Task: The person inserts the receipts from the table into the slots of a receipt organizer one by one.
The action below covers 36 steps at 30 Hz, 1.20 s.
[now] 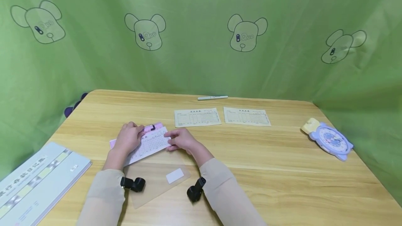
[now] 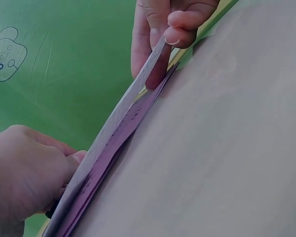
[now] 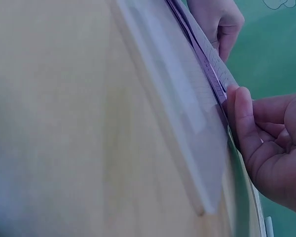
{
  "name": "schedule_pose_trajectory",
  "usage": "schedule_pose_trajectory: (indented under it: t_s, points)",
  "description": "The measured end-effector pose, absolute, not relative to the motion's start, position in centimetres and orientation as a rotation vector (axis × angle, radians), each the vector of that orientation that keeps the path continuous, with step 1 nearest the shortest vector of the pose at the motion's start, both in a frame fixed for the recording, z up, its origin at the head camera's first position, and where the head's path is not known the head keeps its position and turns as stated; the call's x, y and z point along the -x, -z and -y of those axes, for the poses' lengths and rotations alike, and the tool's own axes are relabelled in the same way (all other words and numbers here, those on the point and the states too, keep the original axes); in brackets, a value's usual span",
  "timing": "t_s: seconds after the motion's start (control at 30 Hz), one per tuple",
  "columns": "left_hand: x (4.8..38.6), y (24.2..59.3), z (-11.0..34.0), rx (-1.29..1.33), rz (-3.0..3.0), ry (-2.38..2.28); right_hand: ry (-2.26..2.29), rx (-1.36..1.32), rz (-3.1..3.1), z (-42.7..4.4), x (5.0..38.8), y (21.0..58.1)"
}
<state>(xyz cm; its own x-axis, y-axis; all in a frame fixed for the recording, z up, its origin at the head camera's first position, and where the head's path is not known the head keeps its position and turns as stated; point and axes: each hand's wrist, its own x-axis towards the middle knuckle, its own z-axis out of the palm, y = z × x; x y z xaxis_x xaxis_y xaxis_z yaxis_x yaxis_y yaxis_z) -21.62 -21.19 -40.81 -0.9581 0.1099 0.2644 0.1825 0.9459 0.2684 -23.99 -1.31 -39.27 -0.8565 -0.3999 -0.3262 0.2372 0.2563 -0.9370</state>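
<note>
A pale wood table (image 1: pixel 282 180) with rounded far corners fills the lower view, its grain running crosswise; a green curtain (image 1: pixel 201 74) hangs behind it and round both sides, creased and printed with outlined bear heads (image 1: pixel 244 36); something dark purple (image 1: pixel 69 111) shows past the far left corner.

Left of the middle, near the person, is the form (image 1: pixel 152 145), slanted, with pink sheets (image 2: pixel 121 131) under it and a clip (image 1: pixel 153 127) at its upper edge; the left hand (image 1: pixel 128 138) has its fingers curled, pinching the clip; the right hand (image 1: pixel 183 139) pinches the form's right end between thumb and fingers.

Nearer the person, partly under the left forearm, a clear sheet (image 1: pixel 147 186) lies on the wood, with a white label (image 1: pixel 175 175) on it; both sleeves (image 1: pixel 227 187) are beige, each with a black camera (image 1: pixel 195 190) at the cuff.

Beyond the hands two slips (image 1: pixel 198 117) lie side by side, a narrow gap between them; a pen (image 1: pixel 212 97) rests at the far edge; a folder (image 1: pixel 47 180) lies at the near left; at the right edge is a blue toy clock (image 1: pixel 333 140), touching a yellow block (image 1: pixel 311 125).
</note>
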Motion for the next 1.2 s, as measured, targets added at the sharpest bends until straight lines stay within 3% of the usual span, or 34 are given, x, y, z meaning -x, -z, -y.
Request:
schedule_pose_trajectory:
  t_s: [1.2]
  points:
    - [21.7,40.9,21.3,0.227,2.850,0.434,1.590,0.177,-2.154,3.1,25.4,39.3]
